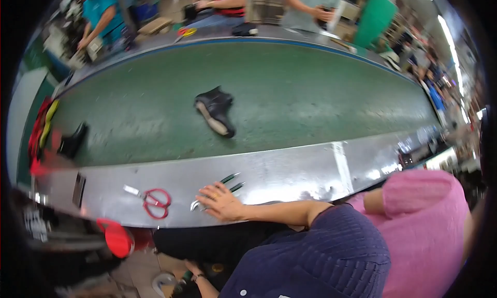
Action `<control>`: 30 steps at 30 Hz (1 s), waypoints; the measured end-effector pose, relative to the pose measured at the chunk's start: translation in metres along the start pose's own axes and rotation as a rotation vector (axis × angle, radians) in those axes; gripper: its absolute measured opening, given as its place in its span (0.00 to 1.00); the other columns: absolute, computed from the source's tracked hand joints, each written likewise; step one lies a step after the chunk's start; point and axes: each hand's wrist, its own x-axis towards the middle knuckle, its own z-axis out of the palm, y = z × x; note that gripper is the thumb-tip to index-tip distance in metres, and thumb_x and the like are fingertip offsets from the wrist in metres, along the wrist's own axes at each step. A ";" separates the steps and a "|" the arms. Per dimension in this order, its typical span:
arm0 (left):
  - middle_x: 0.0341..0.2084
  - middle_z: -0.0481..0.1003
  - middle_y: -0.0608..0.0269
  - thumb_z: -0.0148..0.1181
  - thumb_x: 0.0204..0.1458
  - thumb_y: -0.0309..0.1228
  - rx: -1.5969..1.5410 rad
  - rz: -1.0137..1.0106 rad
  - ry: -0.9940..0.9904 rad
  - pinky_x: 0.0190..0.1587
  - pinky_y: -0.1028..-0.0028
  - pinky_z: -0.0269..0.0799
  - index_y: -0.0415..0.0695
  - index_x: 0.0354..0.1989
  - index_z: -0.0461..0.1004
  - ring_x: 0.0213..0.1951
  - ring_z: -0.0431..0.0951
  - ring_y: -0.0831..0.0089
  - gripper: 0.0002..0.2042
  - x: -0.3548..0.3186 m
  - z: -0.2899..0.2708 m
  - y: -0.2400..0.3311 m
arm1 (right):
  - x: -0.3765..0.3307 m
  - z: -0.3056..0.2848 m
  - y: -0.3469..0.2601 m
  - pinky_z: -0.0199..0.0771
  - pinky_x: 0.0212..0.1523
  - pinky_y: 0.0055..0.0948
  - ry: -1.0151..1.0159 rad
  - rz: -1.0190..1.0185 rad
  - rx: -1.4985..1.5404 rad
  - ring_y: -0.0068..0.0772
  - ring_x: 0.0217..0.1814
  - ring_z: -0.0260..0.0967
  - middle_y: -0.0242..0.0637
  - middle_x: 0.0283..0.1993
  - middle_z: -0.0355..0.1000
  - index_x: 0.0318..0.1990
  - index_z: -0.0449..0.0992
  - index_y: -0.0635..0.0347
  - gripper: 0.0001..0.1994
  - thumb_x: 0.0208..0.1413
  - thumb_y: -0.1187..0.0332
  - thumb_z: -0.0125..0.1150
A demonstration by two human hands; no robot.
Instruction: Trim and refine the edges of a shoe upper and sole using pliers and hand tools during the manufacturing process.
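My right hand (223,203) rests palm down over a pair of pincers (236,187) on the metal table edge. Its fingers look spread, and it covers the middle of the tool; green handles and a curved metal jaw stick out on either side. To its left lie scissors (157,203) with red handles. My left hand (193,268), with a band at the wrist, is low beside my dark-trousered legs, and its fingers are too blurred to read. A black shoe with a pale sole (213,110) lies on the green conveyor belt (290,91).
Another dark shoe (73,140) sits at the belt's left end, beside a red and yellow item (45,127). A red round-topped object (119,239) stands below the table edge. Close on my right is a person in pink (424,220). Several people work across the belt, near yellow-handled scissors (188,32).
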 end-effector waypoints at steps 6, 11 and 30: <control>0.38 0.77 0.55 0.56 0.56 0.25 -0.417 0.113 0.478 0.46 0.72 0.70 0.35 0.41 0.73 0.40 0.76 0.67 0.07 -0.096 -0.086 0.265 | 0.000 -0.015 0.013 0.47 0.66 0.52 -0.017 0.073 -0.038 0.41 0.64 0.58 0.36 0.59 0.64 0.59 0.68 0.47 0.25 0.50 0.62 0.62; 0.44 0.76 0.52 0.56 0.57 0.28 -0.737 0.580 -0.182 0.52 0.67 0.68 0.36 0.40 0.76 0.47 0.75 0.61 0.08 -0.183 -0.169 0.432 | 0.012 -0.026 -0.007 0.46 0.66 0.52 -0.095 0.025 -0.034 0.41 0.63 0.59 0.37 0.58 0.64 0.58 0.67 0.52 0.26 0.49 0.68 0.61; 0.31 0.78 0.45 0.62 0.53 0.31 -1.366 0.770 -0.579 0.45 0.60 0.71 0.34 0.32 0.77 0.41 0.77 0.48 0.10 -0.143 -0.212 0.525 | 0.082 0.029 -0.097 0.61 0.59 0.45 0.018 -0.433 0.572 0.47 0.58 0.63 0.42 0.55 0.66 0.56 0.69 0.57 0.28 0.43 0.77 0.64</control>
